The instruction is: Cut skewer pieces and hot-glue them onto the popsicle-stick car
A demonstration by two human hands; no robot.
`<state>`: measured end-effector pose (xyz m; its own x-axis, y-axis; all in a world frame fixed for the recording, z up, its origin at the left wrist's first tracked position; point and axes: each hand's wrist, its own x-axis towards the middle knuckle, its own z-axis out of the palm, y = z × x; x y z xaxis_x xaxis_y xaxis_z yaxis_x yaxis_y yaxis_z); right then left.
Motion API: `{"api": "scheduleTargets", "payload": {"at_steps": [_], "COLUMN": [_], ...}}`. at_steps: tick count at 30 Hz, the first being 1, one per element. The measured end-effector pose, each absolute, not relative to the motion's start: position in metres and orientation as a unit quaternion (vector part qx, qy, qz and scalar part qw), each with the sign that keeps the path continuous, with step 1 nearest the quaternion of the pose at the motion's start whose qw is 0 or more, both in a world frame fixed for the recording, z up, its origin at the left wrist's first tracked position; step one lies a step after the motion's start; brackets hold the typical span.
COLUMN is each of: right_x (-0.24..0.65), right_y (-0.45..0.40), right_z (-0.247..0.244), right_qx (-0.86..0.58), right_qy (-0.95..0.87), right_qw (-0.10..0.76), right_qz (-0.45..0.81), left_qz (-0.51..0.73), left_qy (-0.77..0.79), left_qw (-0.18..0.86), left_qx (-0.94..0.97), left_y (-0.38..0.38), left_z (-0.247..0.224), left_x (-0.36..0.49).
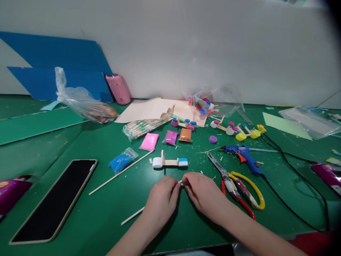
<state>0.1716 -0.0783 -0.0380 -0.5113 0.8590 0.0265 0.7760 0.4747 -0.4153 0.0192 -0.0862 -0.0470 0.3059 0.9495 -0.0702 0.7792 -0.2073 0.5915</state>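
Both the left hand [163, 195] and right hand [204, 190] have fingers [188, 177] pinched on what seems a pale stick [180, 182], mostly hidden between them; a small wheeled model [170, 163] lies just beyond.

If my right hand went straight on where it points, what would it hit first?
Your right hand would probably meet your left hand first, where the pale stick shows between them; exact depth is unclear.

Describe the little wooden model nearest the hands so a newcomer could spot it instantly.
On the green table, find the left hand and right hand meeting at the near side. Just beyond them sits a small wooden model with a short upright piece. Unlike the models behind it, its end caps show only white and blue.
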Motion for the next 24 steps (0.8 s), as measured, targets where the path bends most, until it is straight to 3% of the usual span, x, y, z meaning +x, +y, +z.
{"api": "scheduleTargets", "payload": {"at_steps": [9, 15, 19, 24], "right_x": [0.172, 0.172, 0.162, 0.152], "right_y": [-0.08, -0.084, -0.089, -0.092], "right_z": [-0.024, -0.024, -0.025, -0.025], "right_qx": [-0.483, -0.492, -0.469, -0.459], "right_qy": [-0.826, -0.645, -0.512, -0.426], "right_qw": [0.195, 0.389, 0.472, 0.512], "right_qz": [0.215, 0.437, 0.543, 0.588], "left_qz": [0.258, 0.365, 0.39, 0.421], "left_qy": [0.558, 0.552, 0.503, 0.464], "left_qw": [0.405, 0.558, 0.68, 0.725], "left_qx": [0.677, 0.5, 0.363, 0.287], "left_y": [-0.084, -0.084, -0.089, -0.094], "left_z": [-0.032, -0.011, -0.007, -0.013], "left_x": [0.02, 0.017, 0.021, 0.031]}}
